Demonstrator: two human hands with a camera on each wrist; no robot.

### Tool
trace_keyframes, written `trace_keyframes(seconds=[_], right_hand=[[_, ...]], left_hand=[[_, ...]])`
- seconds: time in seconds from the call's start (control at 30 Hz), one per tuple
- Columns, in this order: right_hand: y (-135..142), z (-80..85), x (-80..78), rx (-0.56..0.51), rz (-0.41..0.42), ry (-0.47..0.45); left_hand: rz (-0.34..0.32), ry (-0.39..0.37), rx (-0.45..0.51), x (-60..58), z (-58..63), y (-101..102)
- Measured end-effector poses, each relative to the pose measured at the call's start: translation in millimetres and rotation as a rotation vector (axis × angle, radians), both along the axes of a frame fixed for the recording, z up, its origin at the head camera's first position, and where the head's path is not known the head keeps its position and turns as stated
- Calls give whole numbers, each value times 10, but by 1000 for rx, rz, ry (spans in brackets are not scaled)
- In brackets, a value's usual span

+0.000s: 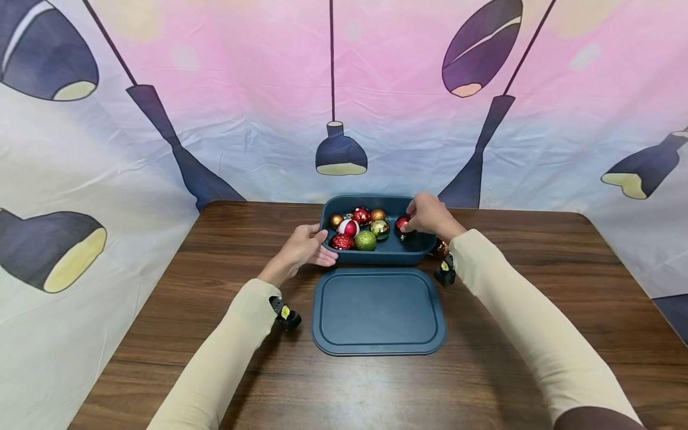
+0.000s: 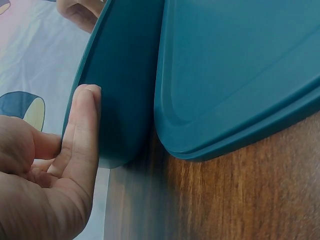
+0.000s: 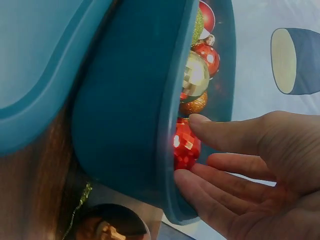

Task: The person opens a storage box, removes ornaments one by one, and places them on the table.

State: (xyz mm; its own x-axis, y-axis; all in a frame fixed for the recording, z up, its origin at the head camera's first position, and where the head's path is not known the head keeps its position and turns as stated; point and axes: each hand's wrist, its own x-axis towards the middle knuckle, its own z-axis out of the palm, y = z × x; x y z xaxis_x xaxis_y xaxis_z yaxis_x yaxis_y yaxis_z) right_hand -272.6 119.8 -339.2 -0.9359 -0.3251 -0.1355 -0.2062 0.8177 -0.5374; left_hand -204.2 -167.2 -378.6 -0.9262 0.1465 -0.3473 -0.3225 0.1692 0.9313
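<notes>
A dark blue-green plastic box (image 1: 376,258) holds several Christmas baubles in red, gold, copper, green and striped white. At its left end my left hand (image 1: 302,249) grips the wall, thumb at the rim and fingers along the outside, as the left wrist view (image 2: 60,165) also shows the hand. Inside the right end, my right hand (image 1: 430,214) pinches a red faceted bauble (image 3: 186,145) between thumb and fingers. Left of it are a gold mirrored bauble (image 1: 380,229), a green glittery bauble (image 1: 365,240) and a red-and-white bauble (image 1: 348,227).
The matching lid (image 1: 378,310) lies flat on the wooden table (image 1: 537,298), just in front of the box. A copper bauble (image 3: 112,227) lies outside the box's right end, partly hidden by the right wrist in the head view. A printed cloth (image 1: 258,119) hangs behind the table.
</notes>
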Motion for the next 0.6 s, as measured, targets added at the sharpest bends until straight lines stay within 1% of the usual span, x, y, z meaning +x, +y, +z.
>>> trace_keyframes(seconds=[0.13,0.43,0.6], right_hand=[[-9,-43,-7,-16,-7,-8],[2,-136,3,-110,-37,-29],[-9,-193,0,-127,-49,-42]], left_hand=[[1,2,2,-2,-7,5],[5,4,-6,-3,-19,1],[7,6,-5,1,-17,2]])
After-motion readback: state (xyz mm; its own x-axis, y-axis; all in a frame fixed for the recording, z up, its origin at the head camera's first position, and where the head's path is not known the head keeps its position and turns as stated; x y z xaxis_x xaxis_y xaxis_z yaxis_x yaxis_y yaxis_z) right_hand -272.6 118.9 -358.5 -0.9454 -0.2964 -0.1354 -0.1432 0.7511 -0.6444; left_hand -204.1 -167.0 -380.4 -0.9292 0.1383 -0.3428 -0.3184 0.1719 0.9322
